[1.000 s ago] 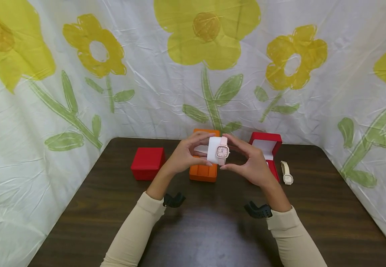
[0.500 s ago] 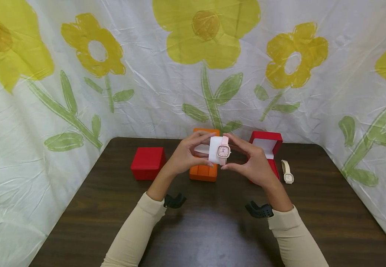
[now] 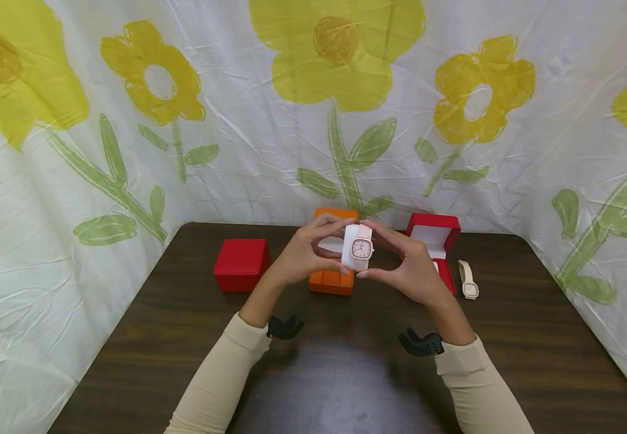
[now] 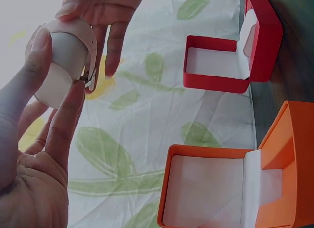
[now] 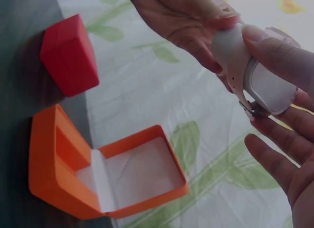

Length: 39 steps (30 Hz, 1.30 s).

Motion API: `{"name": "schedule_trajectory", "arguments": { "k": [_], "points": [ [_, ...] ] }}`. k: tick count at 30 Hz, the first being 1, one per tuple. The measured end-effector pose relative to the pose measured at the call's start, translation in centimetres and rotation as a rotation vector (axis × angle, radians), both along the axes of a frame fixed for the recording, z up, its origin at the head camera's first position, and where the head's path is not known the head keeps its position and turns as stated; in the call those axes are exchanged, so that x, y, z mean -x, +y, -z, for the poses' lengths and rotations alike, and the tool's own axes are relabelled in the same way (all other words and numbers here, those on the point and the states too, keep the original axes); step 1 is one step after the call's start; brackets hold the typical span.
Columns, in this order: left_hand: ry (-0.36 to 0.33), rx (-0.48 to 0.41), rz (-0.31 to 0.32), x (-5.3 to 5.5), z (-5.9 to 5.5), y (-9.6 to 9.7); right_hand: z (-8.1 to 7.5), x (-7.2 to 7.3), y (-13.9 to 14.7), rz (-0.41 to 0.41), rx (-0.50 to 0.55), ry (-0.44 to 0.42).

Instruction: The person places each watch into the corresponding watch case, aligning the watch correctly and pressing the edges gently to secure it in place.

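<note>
Your left-hand grip (image 3: 304,253) pinches the white cushion (image 3: 349,249), your right-hand grip (image 3: 415,269) the pink watch (image 3: 362,248) already wrapped round it; orange box (image 3: 331,289) not yet closed, cream watch (image 3: 469,290) loose.

Head looks down; seemingly tilted wrist views share orange box (image 5: 73,183).

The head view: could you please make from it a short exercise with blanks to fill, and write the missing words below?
1. The pink-strapped, square-faced watch, held by the left hand and the right hand, is wrapped around a ____ cushion.
2. The orange rectangular box stands ____ the closed red cube-like box and the open, white-lined red box.
3. The cream-strapped watch lies on the dark brown wooden table, to the ____ of the open red box.

Missing words: white, between, right.
</note>
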<state>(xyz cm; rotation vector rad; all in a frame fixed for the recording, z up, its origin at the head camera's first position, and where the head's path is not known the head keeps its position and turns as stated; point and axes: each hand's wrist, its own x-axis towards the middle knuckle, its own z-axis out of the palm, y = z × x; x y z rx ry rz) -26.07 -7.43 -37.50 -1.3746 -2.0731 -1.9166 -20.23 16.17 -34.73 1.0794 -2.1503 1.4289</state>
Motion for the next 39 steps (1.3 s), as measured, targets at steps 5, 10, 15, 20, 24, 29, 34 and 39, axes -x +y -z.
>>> {"name": "schedule_trajectory", "arguments": {
  "k": [5,10,15,20,24,29,34,39],
  "points": [
    [0.01,-0.015,0.006,0.0,0.0,0.1,0.1,0.0,-0.2,-0.002,0.032,-0.015],
    [0.029,-0.027,0.005,0.0,0.0,0.1,0.6,0.5,-0.1,-0.011,0.066,-0.042],
    [0.047,-0.026,0.002,-0.1,-0.2,0.1,2.0,1.6,0.3,-0.017,0.107,-0.031],
    [0.07,-0.026,-0.006,-0.2,-0.3,0.1,2.3,1.8,0.4,-0.036,0.134,-0.052],
    [0.095,-0.027,-0.014,-0.4,-0.4,0.2,2.2,1.7,0.3,-0.032,0.145,-0.058],
    [0.144,-0.02,-0.028,-0.6,-0.4,0.4,2.3,1.6,0.1,-0.014,0.166,-0.053],
    [0.164,-0.017,-0.037,-0.6,-0.3,0.5,2.3,1.7,0.0,-0.017,0.183,-0.059],
    [0.164,-0.017,-0.028,-0.5,-0.2,0.4,2.4,1.6,0.1,-0.015,0.185,-0.089]
  ]
}}
